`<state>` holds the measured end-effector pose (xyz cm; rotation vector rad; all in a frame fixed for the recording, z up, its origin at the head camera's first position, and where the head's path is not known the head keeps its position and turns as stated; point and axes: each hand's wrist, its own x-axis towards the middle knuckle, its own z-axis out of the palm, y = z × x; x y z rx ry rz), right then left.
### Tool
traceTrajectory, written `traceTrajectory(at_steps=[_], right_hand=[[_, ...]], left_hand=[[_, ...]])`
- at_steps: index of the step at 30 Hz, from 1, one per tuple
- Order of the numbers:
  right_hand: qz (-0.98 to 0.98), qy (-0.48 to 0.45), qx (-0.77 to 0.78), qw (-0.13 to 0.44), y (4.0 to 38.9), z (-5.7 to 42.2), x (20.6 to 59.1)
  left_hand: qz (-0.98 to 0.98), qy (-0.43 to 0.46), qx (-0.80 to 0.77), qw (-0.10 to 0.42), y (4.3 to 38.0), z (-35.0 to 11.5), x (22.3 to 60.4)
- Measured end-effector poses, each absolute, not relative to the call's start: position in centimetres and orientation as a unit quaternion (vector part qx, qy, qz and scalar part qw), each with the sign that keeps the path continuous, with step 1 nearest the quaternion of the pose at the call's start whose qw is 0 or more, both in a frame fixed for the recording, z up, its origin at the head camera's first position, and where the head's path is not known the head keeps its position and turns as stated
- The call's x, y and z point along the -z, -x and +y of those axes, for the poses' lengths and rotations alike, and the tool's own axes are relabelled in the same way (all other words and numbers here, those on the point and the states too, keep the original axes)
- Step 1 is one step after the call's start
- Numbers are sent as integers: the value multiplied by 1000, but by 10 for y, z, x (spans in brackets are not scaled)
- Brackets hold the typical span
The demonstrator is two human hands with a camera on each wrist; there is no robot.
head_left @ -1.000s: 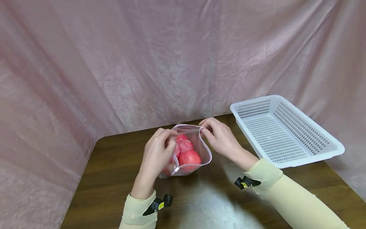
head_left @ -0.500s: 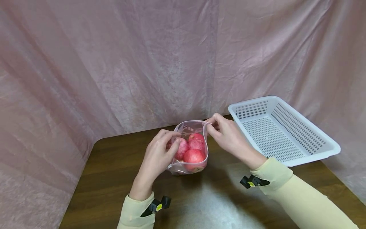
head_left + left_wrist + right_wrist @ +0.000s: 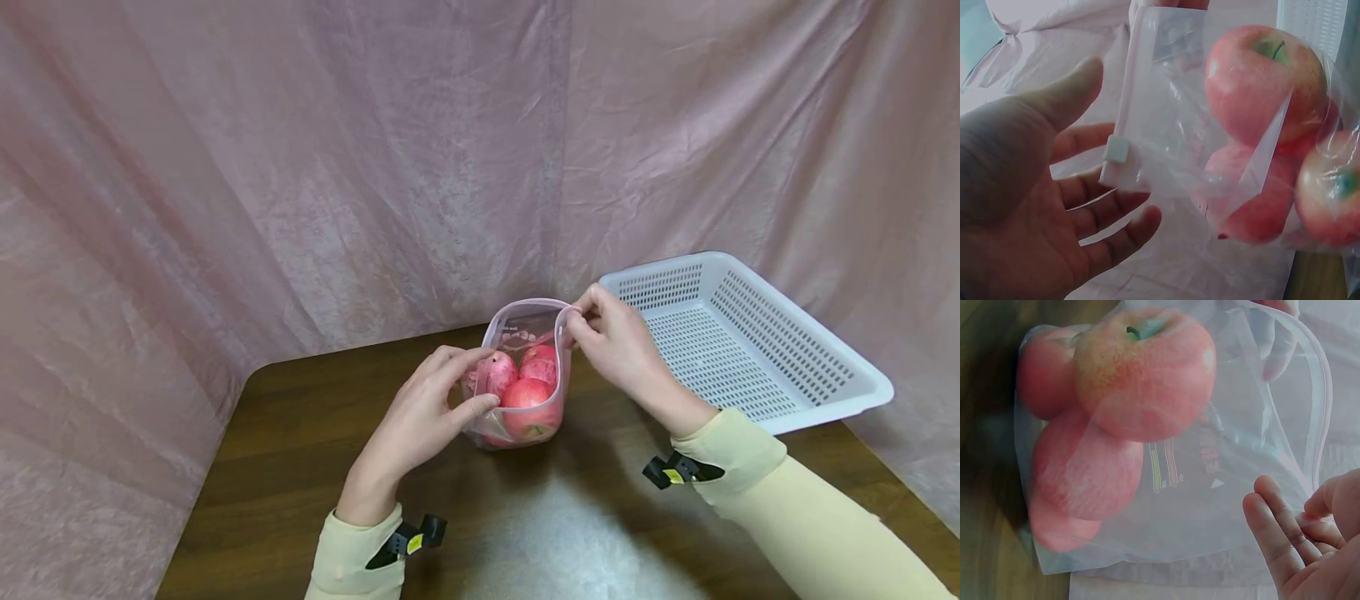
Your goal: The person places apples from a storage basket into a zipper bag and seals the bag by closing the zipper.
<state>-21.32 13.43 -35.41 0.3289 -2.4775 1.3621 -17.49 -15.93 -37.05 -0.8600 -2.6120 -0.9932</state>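
A clear zip bag (image 3: 517, 332) with a pale rim stands with its mouth wide, holding several red apples (image 3: 528, 395). My right hand (image 3: 621, 343) pinches the rim at the bag's far right corner between thumb and fingers. At the bag's left side, my left hand (image 3: 423, 408) lies with thumb and fingers spread apart, fingertips at the rim. In the left wrist view, a white zip slider (image 3: 1116, 149) sits at the bag's edge, close to the left fingers. Printed marks show through the plastic in the right wrist view.
A white perforated plastic basket (image 3: 832, 411) sits at the right of the brown wooden table (image 3: 277, 475), close to the right forearm. A pink curtain (image 3: 420, 167) hangs behind the table.
The bag has moved right and away with the right hand, its mouth now wider. The left hand's fingers have straightened and spread along its left side.
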Motion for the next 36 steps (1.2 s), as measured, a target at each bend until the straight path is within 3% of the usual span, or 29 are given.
traceTrajectory(at_steps=[17,26,36], right_hand=[[-843,-111,-505,148,218,149,356],[-841,-106,-509,147,218,150,355],[-841,-111,-509,143,215,158,352]], left_hand=[[-913,267,298,75,181,-170,374],[-894,309,300,124,185,-172,378],[-890,279,313,182,189,-176,375]])
